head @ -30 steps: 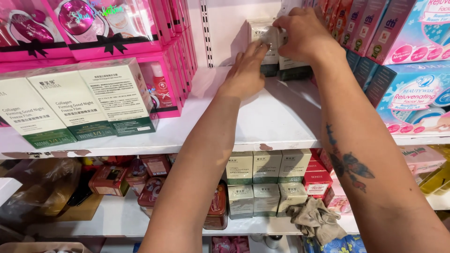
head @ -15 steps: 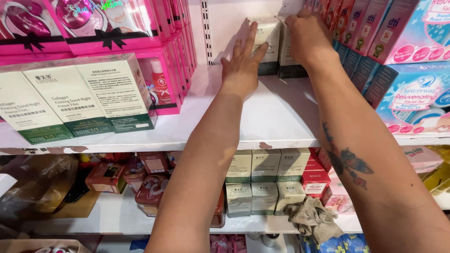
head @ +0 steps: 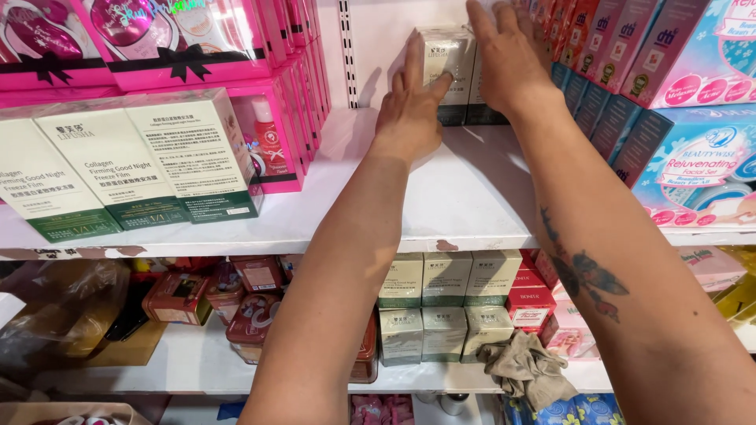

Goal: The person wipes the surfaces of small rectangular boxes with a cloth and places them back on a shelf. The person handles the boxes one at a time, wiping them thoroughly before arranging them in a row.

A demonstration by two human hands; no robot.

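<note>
Left hand (head: 409,110) lifted — fingers apparently touching box (head: 442,59).

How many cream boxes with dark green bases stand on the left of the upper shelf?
3. The cream cardboard boxes with dark green bases stand side by side: left, middle, right. More may be hidden behind them or beyond the picture's left edge.

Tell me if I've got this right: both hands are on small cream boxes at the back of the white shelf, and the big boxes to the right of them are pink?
Not quite. The head view shows the left hand and right hand on the cream boxes at the back of the white shelf, but the big boxes to the right are blue; the pink ones stand on the left.
</note>
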